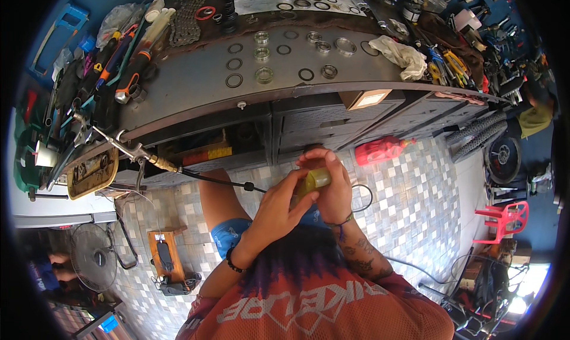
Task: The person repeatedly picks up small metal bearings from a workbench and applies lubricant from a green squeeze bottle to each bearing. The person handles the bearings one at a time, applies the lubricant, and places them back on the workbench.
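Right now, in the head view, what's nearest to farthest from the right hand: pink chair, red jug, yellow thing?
1. Yellow thing: at the right hand.
2. Red jug: right of it, near the drawers.
3. Pink chair: far right.

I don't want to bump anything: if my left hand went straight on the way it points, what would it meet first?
The yellow-green object, which your left hand touches, then seemingly your right hand, cupped beside it; one view leaves depth unclear.

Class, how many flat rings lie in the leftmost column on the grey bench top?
3: a far ring, a middle ring and a near ring, one behind another. None there looks hidden.
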The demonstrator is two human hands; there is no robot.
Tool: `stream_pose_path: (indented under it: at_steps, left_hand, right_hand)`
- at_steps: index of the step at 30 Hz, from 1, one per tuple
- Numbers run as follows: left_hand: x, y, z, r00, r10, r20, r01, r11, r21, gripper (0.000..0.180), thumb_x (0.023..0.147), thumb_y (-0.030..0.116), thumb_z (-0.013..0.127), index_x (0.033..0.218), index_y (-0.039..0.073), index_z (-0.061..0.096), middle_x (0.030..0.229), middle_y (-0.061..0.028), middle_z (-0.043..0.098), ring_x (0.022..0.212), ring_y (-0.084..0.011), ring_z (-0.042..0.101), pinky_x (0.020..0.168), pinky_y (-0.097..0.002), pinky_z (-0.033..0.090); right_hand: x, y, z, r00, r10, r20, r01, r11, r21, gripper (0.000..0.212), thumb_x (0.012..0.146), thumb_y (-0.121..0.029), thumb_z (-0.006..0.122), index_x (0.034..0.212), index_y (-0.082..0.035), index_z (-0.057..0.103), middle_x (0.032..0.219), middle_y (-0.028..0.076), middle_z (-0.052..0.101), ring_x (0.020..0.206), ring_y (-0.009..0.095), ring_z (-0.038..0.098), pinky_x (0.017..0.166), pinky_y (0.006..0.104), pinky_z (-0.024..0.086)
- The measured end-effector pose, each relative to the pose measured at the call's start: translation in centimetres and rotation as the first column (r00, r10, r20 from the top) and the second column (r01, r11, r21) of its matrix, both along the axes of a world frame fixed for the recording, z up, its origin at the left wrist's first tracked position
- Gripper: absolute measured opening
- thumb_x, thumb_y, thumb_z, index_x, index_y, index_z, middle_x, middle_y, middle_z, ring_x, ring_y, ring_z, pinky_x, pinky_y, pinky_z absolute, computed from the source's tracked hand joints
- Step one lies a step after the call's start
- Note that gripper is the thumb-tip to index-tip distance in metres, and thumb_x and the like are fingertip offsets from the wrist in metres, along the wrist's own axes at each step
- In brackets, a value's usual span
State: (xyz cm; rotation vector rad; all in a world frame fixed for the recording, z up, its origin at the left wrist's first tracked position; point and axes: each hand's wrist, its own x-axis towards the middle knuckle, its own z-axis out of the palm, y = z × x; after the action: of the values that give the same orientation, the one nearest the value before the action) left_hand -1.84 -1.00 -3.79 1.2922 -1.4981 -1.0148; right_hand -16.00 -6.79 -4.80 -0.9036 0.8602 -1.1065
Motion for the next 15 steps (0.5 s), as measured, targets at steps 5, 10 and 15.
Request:
stream_pose_path:
  at_steps: [5,10,15]
  left_hand:
    - [0.8,0.2,-0.3,0.998,0.058,-0.021,-0.056,0.995,0.079,0.039,0.096,0.017,0.065,0.130,0.003,0.051,0.099,-0.0174,0.070,0.095,-0.0316,0.073,0.082,-0.0406,0.055]
    - [1.0,0.2,0.6,0.975,-0.036,-0.219,0.045,0.998,0.037,0.029,0.097,0.016,0.061,0.122,0.003,0.053,0.092,-0.0189,0.069,0.085,-0.0334,0.072,0.072,-0.0428,0.054]
    - [0.4,1.0,-1.7,0.991,0.055,-0.124,-0.045,0.996,0.079,0.031,0.095,0.017,0.062,0.118,-0.001,0.052,0.083,-0.0248,0.065,0.085,-0.0429,0.068,0.071,-0.0515,0.050]
  right_hand:
    - [-1.1,-1.2,1.1,0.897,-0.211,-0.389,-0.100,0.760,-0.643,0.026,0.097,-0.028,0.066,0.105,-0.004,0.071,0.113,0.013,0.067,0.111,0.026,0.062,0.095,0.0372,0.048]
    - [-6.0,-1.7,0.6,0.722,-0.307,-0.620,-0.393,0.556,-0.732,0.036,0.088,-0.028,0.078,0.112,-0.001,0.074,0.114,0.016,0.069,0.108,0.034,0.065,0.096,0.0452,0.049]
    - [-4.6,-0.3,0.2,0.632,-0.300,-0.714,-0.528,0.507,-0.681,0.029,0.101,-0.022,0.063,0.114,0.002,0.074,0.104,0.014,0.071,0.095,0.029,0.066,0.089,0.0403,0.050]
